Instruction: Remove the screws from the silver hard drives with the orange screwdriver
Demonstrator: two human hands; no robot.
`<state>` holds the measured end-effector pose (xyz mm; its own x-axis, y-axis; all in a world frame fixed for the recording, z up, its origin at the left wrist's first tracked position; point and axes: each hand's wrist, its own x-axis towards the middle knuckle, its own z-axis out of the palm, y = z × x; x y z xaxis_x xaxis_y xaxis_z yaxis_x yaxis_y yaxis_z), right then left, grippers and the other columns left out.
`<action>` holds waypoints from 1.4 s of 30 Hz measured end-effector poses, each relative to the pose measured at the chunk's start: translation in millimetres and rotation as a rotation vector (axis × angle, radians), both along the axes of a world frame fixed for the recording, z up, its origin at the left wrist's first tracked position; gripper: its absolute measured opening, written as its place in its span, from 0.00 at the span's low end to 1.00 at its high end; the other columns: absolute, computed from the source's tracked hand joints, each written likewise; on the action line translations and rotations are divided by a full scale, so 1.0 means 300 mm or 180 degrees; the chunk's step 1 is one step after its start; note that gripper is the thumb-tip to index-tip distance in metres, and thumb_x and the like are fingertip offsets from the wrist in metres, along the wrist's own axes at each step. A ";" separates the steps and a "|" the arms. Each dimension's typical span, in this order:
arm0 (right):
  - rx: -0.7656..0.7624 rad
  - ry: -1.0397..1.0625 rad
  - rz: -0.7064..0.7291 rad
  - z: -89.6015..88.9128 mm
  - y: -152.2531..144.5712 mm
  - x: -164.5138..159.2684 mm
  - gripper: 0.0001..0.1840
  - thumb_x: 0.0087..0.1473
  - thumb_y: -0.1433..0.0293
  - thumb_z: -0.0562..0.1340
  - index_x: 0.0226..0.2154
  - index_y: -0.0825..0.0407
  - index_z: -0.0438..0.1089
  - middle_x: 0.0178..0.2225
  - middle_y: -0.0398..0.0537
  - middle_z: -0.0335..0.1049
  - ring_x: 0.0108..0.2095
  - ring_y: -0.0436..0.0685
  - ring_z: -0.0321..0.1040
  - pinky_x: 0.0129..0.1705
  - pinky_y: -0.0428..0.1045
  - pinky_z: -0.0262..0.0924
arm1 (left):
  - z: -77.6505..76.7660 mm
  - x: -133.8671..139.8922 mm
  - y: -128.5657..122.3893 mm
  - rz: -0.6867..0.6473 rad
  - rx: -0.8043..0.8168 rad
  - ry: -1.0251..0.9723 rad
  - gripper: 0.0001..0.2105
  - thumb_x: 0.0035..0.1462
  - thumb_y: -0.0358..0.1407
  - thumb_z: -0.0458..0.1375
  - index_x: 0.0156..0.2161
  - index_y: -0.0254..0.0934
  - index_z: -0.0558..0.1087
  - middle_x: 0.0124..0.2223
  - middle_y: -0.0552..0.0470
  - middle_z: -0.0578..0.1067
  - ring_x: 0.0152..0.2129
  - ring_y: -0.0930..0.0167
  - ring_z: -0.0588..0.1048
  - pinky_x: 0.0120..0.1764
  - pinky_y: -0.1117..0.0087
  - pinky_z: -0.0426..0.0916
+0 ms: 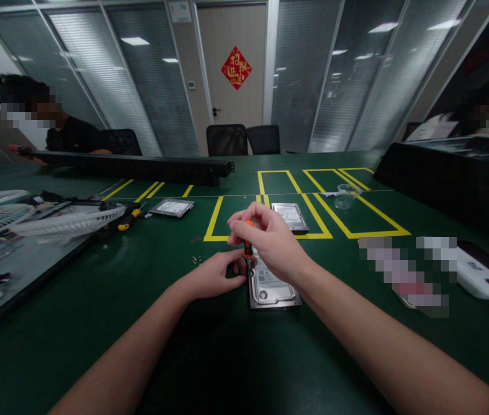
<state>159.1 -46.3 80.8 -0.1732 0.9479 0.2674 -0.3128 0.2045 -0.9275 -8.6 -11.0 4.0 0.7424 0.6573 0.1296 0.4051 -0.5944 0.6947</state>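
A silver hard drive lies flat on the green table in front of me, its label partly covered by my right hand. My right hand is closed round a screwdriver with an orange and black handle. The screwdriver stands upright over the drive's far left corner; its tip is hard to make out. At the drive's left edge, my left hand has its fingers curled and its thumb against the side, gripping the drive. Several tiny screws lie left of my left hand.
More hard drives lie beyond, one inside yellow tape and another to the left. A yellow-black tool rests by a tray of parts with white fan grilles. A plastic cup, phone and black casings stand around; two people sit nearby.
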 end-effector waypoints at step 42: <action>-0.0089 -0.0084 0.0121 -0.007 -0.005 -0.004 0.15 0.52 0.64 0.70 0.30 0.49 0.63 0.22 0.37 0.68 0.22 0.49 0.63 0.24 0.45 0.54 | 0.003 0.003 -0.004 0.0126 0.0000 0.0079 0.04 0.57 0.33 0.61 0.38 0.38 0.72 0.36 0.53 0.75 0.32 0.69 0.73 0.36 0.69 0.68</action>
<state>157.7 -47.8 78.6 -0.2157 0.9476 0.2358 -0.2952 0.1669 -0.9407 -7.7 -12.3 4.9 0.7187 0.6864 0.1115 0.4454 -0.5775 0.6841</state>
